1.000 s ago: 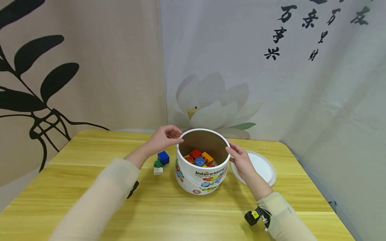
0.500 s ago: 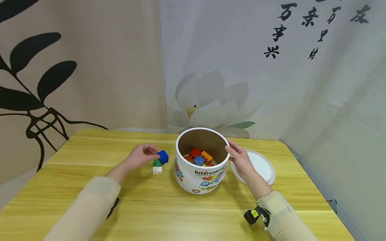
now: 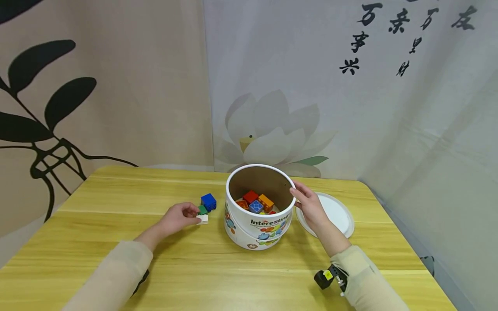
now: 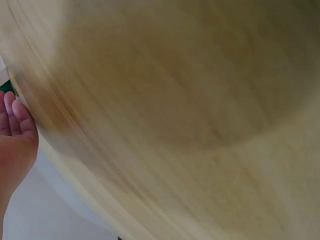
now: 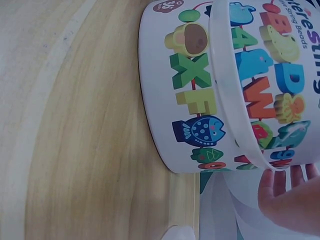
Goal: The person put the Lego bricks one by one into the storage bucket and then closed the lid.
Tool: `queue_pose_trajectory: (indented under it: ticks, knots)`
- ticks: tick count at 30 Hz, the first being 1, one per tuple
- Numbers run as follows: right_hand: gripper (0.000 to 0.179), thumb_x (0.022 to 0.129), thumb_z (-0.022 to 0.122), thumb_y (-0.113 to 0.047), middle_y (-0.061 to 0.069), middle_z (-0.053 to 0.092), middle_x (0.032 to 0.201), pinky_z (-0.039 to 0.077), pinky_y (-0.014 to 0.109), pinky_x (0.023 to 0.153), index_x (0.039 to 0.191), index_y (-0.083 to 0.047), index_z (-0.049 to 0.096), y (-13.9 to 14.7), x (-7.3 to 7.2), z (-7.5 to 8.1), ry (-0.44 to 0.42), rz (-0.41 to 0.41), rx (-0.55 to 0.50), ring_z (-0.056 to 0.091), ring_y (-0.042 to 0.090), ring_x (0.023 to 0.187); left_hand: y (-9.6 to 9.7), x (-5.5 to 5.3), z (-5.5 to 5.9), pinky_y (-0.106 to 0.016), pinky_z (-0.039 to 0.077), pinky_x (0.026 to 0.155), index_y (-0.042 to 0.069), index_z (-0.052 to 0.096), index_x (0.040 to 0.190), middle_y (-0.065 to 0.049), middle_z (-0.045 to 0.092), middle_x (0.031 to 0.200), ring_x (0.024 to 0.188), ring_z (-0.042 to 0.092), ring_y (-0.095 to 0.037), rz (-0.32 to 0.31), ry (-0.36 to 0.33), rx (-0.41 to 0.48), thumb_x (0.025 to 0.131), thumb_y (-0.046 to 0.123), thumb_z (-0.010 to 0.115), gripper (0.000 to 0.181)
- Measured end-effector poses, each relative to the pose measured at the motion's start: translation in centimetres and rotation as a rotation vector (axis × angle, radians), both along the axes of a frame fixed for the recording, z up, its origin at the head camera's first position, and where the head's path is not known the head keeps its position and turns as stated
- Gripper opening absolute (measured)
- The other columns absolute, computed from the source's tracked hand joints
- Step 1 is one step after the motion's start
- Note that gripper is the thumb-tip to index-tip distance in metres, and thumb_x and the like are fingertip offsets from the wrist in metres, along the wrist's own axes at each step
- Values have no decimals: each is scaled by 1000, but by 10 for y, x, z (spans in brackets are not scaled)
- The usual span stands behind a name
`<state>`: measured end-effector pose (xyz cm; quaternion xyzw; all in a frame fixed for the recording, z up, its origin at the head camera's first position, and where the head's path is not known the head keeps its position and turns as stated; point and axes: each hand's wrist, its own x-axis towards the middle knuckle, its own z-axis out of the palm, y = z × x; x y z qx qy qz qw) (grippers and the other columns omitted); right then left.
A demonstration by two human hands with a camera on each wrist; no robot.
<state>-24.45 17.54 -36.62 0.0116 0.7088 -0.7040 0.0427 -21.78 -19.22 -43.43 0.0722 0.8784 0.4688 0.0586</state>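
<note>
A white round bucket [image 3: 238,229] with printed letters and pictures stands upright on the table, several coloured building blocks [image 3: 256,206] inside it. My right hand [image 3: 310,209] holds its right rim, thumb at the top edge and fingers along the outside. Left of the bucket lie a blue block [image 3: 209,201], a green block [image 3: 203,210] and a white block [image 3: 204,219], close together. My left hand [image 3: 173,221] pinches the white block's left end between thumb and fingers, with the block on the table. In the left wrist view, its fingertips [image 4: 20,110] partly hide the green block [image 4: 7,86].
A white round lid [image 3: 342,216] lies flat on the wooden table [image 3: 241,280], right of the bucket and behind my right hand. Printed curtains [image 3: 155,86] hang behind the table's far edge and along the right side.
My left hand has left the bucket's left rim and moved left and down, past the blue block to the white block. The right hand stays on the rim.
</note>
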Motion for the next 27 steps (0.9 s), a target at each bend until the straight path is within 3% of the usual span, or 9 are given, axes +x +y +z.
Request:
queue_pose_trajectory:
  ticks: [8,16,23,27]
  knots:
    - [44,96,49,-13,1,53,122,41,41,100,138,-3,42,0,0,1,3,0,5,45,22,119,2,0,-1,-23,42,66,-3,61,101,-9,58,88,78,47,-17,-57,-22,5,79,11,72,28]
    - [45,96,49,-13,10,49,131,41,40,100,139,-3,41,0,0,0,10,15,12,47,19,118,3,1,1,-24,41,66,-1,62,96,-6,56,84,76,46,-17,-82,-12,-25,80,10,72,22]
    - [45,96,49,-13,13,47,135,39,42,101,139,-3,41,0,0,0,8,12,13,47,19,118,-2,2,2,-25,47,67,0,62,95,-8,62,88,78,53,-17,-89,0,-16,80,10,71,20]
    - [45,96,48,-12,14,45,137,38,43,101,139,-2,41,0,0,0,9,11,8,46,20,119,-5,3,8,-28,49,67,0,62,96,-10,64,92,79,56,-17,-83,-11,-2,80,10,71,20]
